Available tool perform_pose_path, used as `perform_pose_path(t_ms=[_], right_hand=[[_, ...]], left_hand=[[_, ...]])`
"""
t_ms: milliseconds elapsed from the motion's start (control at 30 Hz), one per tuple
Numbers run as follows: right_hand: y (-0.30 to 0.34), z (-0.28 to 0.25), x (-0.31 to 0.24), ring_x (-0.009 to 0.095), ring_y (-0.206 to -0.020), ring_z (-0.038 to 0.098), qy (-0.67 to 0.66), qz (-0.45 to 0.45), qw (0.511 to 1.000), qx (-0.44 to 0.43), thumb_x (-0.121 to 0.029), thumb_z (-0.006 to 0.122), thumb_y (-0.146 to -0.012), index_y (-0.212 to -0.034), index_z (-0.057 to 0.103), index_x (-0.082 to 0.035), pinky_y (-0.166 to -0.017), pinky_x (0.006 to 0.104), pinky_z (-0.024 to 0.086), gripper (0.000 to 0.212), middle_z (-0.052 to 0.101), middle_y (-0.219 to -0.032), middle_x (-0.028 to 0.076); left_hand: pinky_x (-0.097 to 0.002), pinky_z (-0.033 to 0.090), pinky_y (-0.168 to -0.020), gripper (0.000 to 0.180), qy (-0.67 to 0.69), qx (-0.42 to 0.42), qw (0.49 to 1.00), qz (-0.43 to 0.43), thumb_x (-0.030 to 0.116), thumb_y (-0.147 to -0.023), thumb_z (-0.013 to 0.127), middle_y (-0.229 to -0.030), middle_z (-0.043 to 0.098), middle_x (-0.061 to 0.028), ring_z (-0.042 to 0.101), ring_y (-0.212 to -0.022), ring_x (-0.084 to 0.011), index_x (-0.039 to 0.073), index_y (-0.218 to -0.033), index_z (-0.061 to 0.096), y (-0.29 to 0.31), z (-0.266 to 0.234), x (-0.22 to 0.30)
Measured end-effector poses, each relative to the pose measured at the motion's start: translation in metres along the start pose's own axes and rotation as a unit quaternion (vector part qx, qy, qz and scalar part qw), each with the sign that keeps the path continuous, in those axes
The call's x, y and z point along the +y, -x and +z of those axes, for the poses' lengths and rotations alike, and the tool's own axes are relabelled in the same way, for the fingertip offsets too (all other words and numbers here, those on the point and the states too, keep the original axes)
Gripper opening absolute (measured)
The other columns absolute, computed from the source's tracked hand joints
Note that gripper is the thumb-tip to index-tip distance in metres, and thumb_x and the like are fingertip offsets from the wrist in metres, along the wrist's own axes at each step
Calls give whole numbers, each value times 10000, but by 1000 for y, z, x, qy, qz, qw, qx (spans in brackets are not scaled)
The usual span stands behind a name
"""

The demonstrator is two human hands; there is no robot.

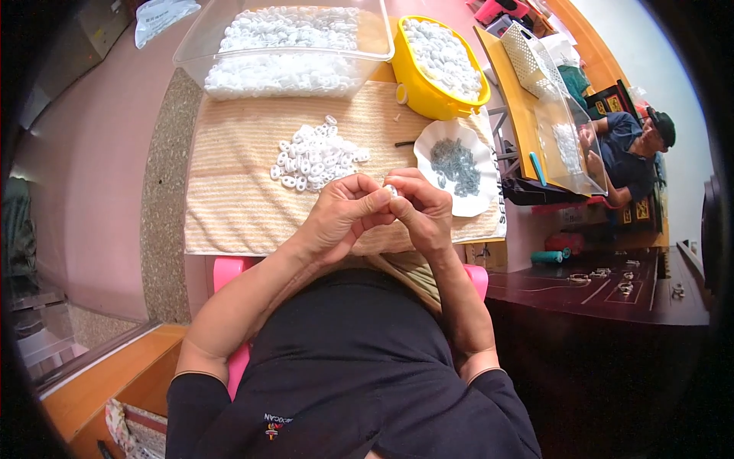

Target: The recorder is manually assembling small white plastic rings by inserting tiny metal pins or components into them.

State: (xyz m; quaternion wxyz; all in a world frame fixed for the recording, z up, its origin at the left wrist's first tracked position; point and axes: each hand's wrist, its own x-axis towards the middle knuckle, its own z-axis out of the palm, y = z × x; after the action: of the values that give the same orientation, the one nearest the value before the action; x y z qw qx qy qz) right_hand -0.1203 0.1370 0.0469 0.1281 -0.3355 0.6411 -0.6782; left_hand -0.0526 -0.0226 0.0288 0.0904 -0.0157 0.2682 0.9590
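Between my hands, over the near edge of a striped towel [229, 176], is a small white oval plastic piece [392, 191]. My left hand [348, 210] pinches it between thumb and fingertips. My right hand [420, 210] closes on its other side, thumb and index finger pressed against it. Just beyond my left hand lies a loose heap of similar white oval pieces [315, 155], many showing two holes. Right of my right hand sits a white scalloped dish [478, 203] holding small dark grey-green translucent bits [456, 164], too small to name.
A clear plastic bin [375, 57] of white pieces stands at the back, beside a yellow tub [413, 96] filled with more. A short dark stick-like thing [404, 144] lies by the dish. At right, another person [631, 145] sits at a wooden table [501, 65] with a clear tray [592, 164].
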Motion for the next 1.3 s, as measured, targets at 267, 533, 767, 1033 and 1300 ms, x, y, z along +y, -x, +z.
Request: perform_pose_path(t_ms=[267,533,767,1033,1300], right_hand=[[-3,-5,-6,122,-908,587,-84,69,994,-1,8,665,-857,-1034,623,22,-745,221,500,182,577,-1092,109],[-42,-22,-37,83,-685,614,133,20,980,145,-19,661,-869,-969,652,24,-635,207,500,108,654,-767,38],[-140,-112,-39,176,-779,676,310,-64,932,179,-76,694,-854,-1111,634,78,-716,256,552,305,688,-952,146],[-110,-82,-32,96,-680,606,318,-45,935,151,-56,691,-846,-1013,690,18,-599,216,482,183,680,-841,55],[-76,-27,-19,86,-725,573,358,28,932,-58,4,688,-806,-973,669,17,-646,234,473,169,650,-854,45]], left_hand=[[-258,567,-768,93,7,9,1000,-14,107,-906,648,-903,661,-62,643,-813,-124,26,-945,625,-2,0,3],[-271,566,-790,113,19,65,998,-2,148,-933,615,-1003,675,-102,642,-823,-119,43,-971,602,-2,-2,1],[-273,570,-784,93,4,77,997,-15,118,-922,624,-1007,674,-110,642,-803,-119,36,-963,611,-3,-1,-6],[-259,560,-714,113,-45,91,995,-10,120,-907,649,-867,665,-58,624,-733,-101,14,-945,635,1,4,-3],[-247,531,-596,172,-91,82,992,-5,191,-928,633,-782,636,-39,597,-624,-105,21,-904,630,5,12,-10]])
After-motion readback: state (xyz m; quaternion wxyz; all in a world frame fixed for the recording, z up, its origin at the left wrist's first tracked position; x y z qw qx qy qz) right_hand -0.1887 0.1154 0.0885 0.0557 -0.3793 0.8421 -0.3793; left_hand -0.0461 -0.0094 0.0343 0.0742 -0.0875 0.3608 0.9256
